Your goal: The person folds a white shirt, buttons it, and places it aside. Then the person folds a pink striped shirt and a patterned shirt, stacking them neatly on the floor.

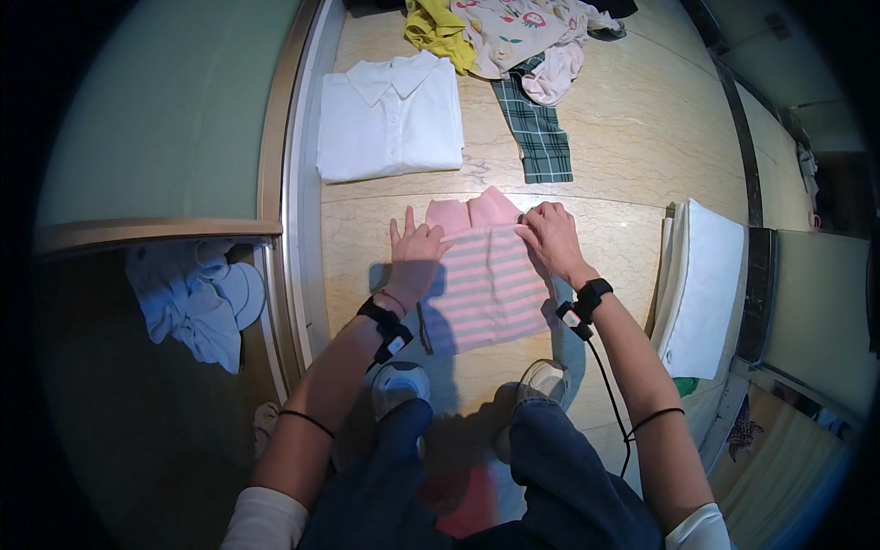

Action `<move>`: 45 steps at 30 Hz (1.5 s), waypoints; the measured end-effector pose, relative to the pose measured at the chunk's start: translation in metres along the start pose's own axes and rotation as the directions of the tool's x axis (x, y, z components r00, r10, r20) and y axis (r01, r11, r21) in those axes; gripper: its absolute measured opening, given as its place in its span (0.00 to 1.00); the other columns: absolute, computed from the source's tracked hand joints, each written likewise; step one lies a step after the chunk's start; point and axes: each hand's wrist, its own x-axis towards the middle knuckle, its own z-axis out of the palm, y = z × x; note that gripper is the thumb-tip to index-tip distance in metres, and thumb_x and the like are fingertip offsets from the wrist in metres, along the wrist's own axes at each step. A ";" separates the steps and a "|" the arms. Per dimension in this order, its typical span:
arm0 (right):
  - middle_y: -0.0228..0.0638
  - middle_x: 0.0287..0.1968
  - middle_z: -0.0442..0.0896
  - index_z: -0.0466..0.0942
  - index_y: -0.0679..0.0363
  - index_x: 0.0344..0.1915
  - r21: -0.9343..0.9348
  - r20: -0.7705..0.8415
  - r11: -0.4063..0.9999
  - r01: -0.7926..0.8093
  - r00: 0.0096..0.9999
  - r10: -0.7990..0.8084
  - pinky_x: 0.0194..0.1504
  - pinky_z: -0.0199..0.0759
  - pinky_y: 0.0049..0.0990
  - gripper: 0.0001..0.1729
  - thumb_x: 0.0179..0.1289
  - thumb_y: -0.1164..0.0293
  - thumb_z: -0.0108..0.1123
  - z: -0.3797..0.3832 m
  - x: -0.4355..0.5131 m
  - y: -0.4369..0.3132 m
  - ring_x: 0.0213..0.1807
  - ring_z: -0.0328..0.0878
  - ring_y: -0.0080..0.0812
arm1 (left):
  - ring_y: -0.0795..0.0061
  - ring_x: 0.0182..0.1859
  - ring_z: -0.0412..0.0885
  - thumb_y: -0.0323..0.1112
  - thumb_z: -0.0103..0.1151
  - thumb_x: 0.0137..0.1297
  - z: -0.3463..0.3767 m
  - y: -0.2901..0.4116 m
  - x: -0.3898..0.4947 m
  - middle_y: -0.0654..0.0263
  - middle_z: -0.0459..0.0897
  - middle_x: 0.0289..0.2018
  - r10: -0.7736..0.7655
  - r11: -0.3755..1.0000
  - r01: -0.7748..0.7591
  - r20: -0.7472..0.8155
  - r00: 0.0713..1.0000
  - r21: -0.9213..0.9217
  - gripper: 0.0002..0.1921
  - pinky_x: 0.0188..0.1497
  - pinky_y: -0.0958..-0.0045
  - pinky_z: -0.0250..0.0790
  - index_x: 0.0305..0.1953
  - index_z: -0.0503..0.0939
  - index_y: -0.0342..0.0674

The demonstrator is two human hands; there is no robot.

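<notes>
A pink-and-grey striped knit garment (489,292) with a plain pink collar (491,206) lies flat on the floor in front of my feet. The collar points away from me. My left hand (416,247) rests at the garment's upper left corner, its fingers spread and the thumb and forefinger at the cloth. At the upper right corner, my right hand (550,234) pinches the edge between thumb and fingers, beside the collar. The fingertips partly cover that corner. Both wrists wear black straps with small devices.
A folded white shirt (392,130) lies beyond, left. Heaped clothes (519,34) and green plaid cloth (533,130) lie at the top. Folded white fabric (705,295) stands right. A sliding door frame (275,137) borders the left; pale blue cloth (192,302) lies past it.
</notes>
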 end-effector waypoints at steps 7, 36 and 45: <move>0.42 0.42 0.79 0.78 0.59 0.42 0.117 -0.178 0.989 -0.086 0.978 0.106 0.48 0.72 0.41 0.12 0.68 0.63 0.66 0.016 -0.004 0.021 0.47 0.76 0.48 | 0.43 0.75 0.62 0.45 0.68 0.66 0.009 -0.011 -0.022 0.58 0.82 0.40 -0.054 0.999 0.053 -0.098 0.994 -0.009 0.17 0.68 0.33 0.55 0.48 0.79 0.41; 0.30 0.47 0.82 0.73 0.58 0.31 0.724 0.017 0.687 -0.061 0.997 0.071 0.62 0.66 0.28 0.14 0.56 0.89 0.64 -0.062 -0.019 0.001 0.57 0.77 0.30 | 0.54 0.62 0.79 0.33 0.56 0.62 -0.081 0.023 -0.082 0.57 0.84 0.45 0.450 0.818 -0.457 -0.106 0.887 -0.350 0.07 0.76 0.46 0.59 0.39 0.78 0.38; 0.34 0.32 0.84 0.74 0.62 0.34 0.565 -0.016 0.670 -0.482 0.805 0.592 0.42 0.76 0.27 0.09 0.63 0.85 0.46 0.002 -0.099 0.017 0.40 0.83 0.29 | 0.54 0.59 0.81 0.30 0.56 0.66 -0.038 0.002 -0.078 0.57 0.85 0.45 0.322 0.836 -0.328 -0.090 0.942 -0.440 0.11 0.68 0.54 0.68 0.48 0.78 0.38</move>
